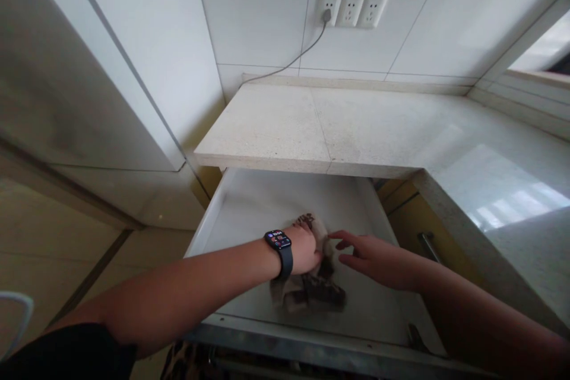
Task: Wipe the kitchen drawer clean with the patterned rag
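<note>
A crumpled cloth [314,291] with a brown and beige pattern is inside a pulled-out white drawer [249,202], slightly blurred. My left hand [305,249], with a black smartwatch [278,240] at the wrist, is closed on the cloth's upper part, and some of its fingers are hidden in the folds. To the right of the cloth, my right hand [363,252] is open with fingers bent and spread. Its index fingertip comes close to the cloth's edge; whether it touches I cannot tell.
Above the drawer's back runs a pale stone countertop [276,124], which continues along the right side. A grey cord [307,50] leads from a wall socket [329,10]. A metal cabinet handle [428,246] is right of the drawer. A tall white cabinet [146,41] stands left.
</note>
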Available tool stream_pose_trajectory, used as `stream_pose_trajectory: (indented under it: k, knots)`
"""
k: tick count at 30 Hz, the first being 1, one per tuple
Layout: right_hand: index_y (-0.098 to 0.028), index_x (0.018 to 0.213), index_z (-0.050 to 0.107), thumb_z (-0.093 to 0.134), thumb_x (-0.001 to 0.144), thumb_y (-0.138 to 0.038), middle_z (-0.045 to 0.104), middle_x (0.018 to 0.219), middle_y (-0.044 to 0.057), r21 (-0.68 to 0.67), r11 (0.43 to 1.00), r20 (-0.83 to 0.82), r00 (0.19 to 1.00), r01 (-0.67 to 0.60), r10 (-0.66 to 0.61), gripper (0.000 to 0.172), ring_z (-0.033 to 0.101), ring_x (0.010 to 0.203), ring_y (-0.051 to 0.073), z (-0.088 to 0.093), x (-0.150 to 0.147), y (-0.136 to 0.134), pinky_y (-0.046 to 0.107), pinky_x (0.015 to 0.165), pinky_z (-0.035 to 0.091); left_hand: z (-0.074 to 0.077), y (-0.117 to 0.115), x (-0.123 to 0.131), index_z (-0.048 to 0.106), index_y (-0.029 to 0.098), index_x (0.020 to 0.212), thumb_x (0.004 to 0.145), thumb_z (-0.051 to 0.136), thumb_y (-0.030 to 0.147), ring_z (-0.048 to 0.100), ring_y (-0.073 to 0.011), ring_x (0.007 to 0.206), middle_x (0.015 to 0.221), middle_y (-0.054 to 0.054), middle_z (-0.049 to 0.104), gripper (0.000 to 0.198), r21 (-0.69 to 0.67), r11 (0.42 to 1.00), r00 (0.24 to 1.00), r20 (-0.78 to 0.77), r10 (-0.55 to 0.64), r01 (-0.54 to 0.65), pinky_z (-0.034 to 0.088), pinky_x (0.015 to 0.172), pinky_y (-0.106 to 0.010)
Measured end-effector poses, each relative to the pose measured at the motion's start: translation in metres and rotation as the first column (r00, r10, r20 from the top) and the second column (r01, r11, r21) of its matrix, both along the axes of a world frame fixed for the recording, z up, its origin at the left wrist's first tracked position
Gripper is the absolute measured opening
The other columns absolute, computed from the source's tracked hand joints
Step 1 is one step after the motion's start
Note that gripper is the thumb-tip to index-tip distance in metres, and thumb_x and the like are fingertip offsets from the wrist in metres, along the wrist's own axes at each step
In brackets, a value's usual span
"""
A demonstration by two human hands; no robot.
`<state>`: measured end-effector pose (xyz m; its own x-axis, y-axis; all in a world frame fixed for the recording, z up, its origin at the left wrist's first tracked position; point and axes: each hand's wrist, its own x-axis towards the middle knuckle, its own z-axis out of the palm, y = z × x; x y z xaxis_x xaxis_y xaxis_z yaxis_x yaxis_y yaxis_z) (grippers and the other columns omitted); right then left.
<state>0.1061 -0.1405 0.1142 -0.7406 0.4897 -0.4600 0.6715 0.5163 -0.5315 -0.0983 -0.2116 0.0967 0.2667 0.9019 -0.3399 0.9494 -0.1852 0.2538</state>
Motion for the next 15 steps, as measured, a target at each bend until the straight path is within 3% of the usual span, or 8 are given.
stream_pose_trajectory:
  k: [2, 5, 9, 12, 15]
  knots:
    - [-0.022, 0.150, 0.036, 0.044, 0.096, -0.049, 0.070, 0.115, 0.012, -0.014, 0.997, -0.037, 0.996, 0.075, -0.076, 0.062, 0.068, 0.094, 0.025, 0.004, -0.011, -0.013, 0.038, 0.085, 0.050, 0.011, -0.009, -0.002, 0.046, -0.003, 0.138, 0.092, 0.044, 0.040, 0.060, -0.0343, 0.119, 0.133, -0.028, 0.057, 0.063, -0.039, 0.998, 0.998, 0.043, -0.045, 0.047, 0.050, 0.094, -0.036]
    - [-0.016, 0.151, 0.034, 0.039, 0.097, -0.051, 0.061, 0.131, 0.018, 0.028, 0.990, -0.070, 0.988, 0.139, -0.137, 0.065, 0.060, 0.117, 0.028, -0.001, -0.024, -0.025, 0.042, 0.100, 0.044, 0.028, -0.032, -0.005, 0.043, -0.002, 0.142, 0.091, 0.043, 0.043, 0.063, -0.0369, 0.113, 0.140, -0.029, 0.050, 0.068, -0.085, 0.990, 0.992, 0.066, -0.107, 0.112, 0.053, 0.088, -0.040]
    - [-0.015, 0.154, 0.029, 0.035, 0.097, -0.056, 0.035, 0.156, 0.020, 0.139, 0.975, -0.046, 0.985, 0.172, -0.167, 0.070, 0.032, 0.145, 0.033, -0.028, -0.046, -0.032, 0.048, 0.113, 0.030, 0.039, -0.069, -0.005, 0.064, 0.004, 0.122, 0.091, 0.045, 0.052, 0.069, -0.0359, 0.095, 0.120, -0.026, 0.065, 0.060, -0.082, 0.961, 0.961, 0.112, -0.255, 0.264, 0.055, 0.074, -0.042]
    - [-0.019, 0.157, 0.026, 0.040, 0.093, -0.064, 0.020, 0.162, 0.021, 0.253, 0.953, 0.047, 0.982, 0.167, -0.184, 0.080, 0.026, 0.146, 0.042, -0.047, -0.070, -0.039, 0.057, 0.109, 0.031, 0.032, -0.087, 0.003, 0.070, 0.009, 0.108, 0.094, 0.043, 0.055, 0.070, -0.0343, 0.089, 0.101, -0.021, 0.072, 0.056, -0.012, 0.949, 0.937, 0.164, -0.309, 0.315, 0.056, 0.073, -0.043]
    - [-0.020, 0.158, 0.027, 0.045, 0.085, -0.075, 0.001, 0.165, 0.023, 0.343, 0.930, 0.170, 0.964, 0.134, -0.202, 0.093, 0.029, 0.140, 0.051, -0.057, -0.096, -0.046, 0.065, 0.098, 0.037, 0.013, -0.092, 0.018, 0.066, 0.010, 0.115, 0.092, 0.046, 0.062, 0.071, -0.0333, 0.082, 0.095, -0.019, 0.073, 0.060, -0.014, 0.938, 0.921, 0.193, -0.337, 0.346, 0.056, 0.064, -0.042]
